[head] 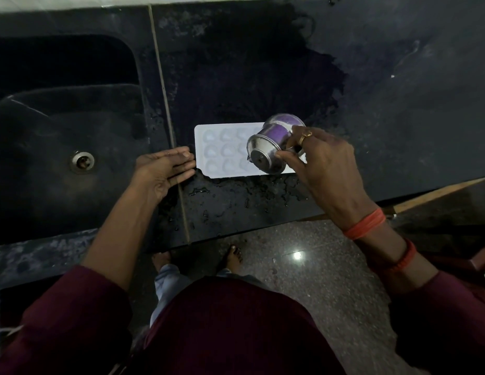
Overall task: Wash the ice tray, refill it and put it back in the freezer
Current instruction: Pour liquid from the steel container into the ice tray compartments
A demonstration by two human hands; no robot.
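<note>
A white ice tray (pixel 222 150) with rounded cells lies flat on the wet black counter (pixel 371 104), near its front edge. My right hand (pixel 325 169) grips a small steel cup (pixel 271 147) with a purple band, tipped on its side over the tray's right end, which it hides. My left hand (pixel 165 169) is open, fingers straight, its fingertips at the tray's left edge.
A dark sink (pixel 60 147) with a metal drain (pixel 82 161) is set into the counter on the left. Water drops and a wet patch spread around the tray. Below the counter edge are a speckled floor (pixel 317 280) and my bare feet.
</note>
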